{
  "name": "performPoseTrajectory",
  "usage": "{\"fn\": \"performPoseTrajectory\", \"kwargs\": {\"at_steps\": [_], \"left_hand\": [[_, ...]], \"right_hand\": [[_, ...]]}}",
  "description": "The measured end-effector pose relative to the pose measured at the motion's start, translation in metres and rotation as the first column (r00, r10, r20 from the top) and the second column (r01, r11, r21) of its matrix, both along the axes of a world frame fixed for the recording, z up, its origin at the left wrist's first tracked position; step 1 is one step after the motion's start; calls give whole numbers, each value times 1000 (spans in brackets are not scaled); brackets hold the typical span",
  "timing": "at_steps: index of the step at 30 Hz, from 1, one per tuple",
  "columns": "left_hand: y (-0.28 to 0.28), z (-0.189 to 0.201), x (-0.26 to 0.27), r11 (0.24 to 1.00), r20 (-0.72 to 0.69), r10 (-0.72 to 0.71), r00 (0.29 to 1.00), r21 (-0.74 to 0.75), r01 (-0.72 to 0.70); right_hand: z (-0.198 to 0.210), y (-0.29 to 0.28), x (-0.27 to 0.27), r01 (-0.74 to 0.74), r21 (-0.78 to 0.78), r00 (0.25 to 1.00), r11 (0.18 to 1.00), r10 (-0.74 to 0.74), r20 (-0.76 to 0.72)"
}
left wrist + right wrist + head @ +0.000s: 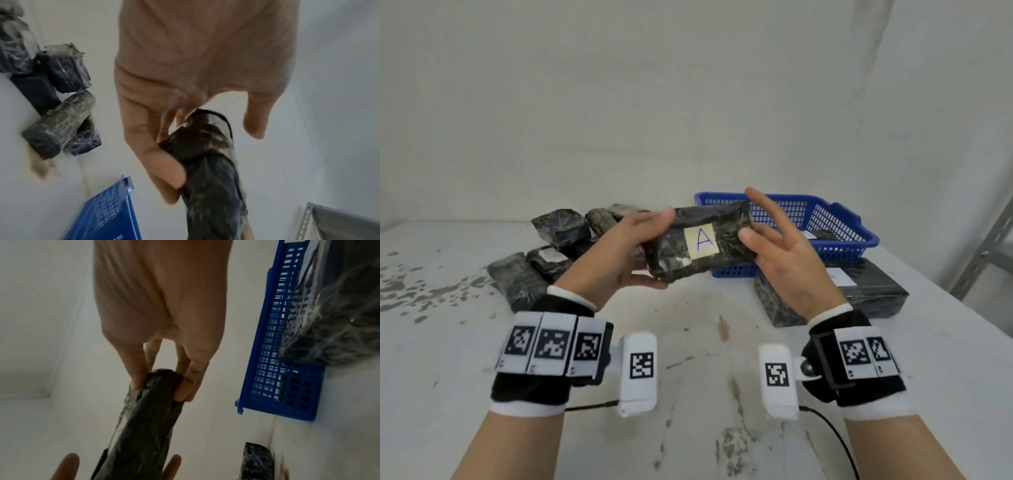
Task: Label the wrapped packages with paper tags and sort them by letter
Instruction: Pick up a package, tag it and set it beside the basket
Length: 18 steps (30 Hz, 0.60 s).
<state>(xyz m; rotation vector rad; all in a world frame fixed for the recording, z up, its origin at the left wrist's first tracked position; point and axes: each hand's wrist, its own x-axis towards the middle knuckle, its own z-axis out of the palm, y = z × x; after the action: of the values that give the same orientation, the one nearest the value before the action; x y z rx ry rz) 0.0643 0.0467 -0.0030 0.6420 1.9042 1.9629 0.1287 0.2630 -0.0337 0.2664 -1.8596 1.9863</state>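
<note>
A black wrapped package (726,219) with a yellow paper tag (701,240) marked "A" is held up over the table between both hands. My left hand (626,246) grips its left end, thumb on the top edge and fingers underneath. My right hand (780,253) pinches the right end, thumb on the front face, index finger raised free. In the right wrist view the thumb and fingers (185,386) clamp the package (148,418). The left wrist view shows the fingers (160,170) lying along the package (207,162).
A blue mesh basket (835,219) stands behind the right hand with a package inside. Several untagged wrapped packages (558,240) are piled at the back left. Two packages (873,287), one with a white tag, lie before the basket. A metal shelf frame (983,253) stands at the right.
</note>
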Motion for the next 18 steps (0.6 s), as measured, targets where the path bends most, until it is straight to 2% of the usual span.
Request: {"fn": "performPoseTrajectory", "kwargs": {"at_steps": [6,14,18], "left_hand": [[20,-20,0,951,-73,177,982,270,-151],[26,-26,2,945,-155,156,975,311,-102],[28,-28,6,955,-161,137,977,282,-87]], "right_hand": [[-7,3,3,51,36,999,998,-52,11],[-10,2,7,127,4,991,992,-127,-36],[-11,-1,8,147,-6,988,989,-147,-38]]}}
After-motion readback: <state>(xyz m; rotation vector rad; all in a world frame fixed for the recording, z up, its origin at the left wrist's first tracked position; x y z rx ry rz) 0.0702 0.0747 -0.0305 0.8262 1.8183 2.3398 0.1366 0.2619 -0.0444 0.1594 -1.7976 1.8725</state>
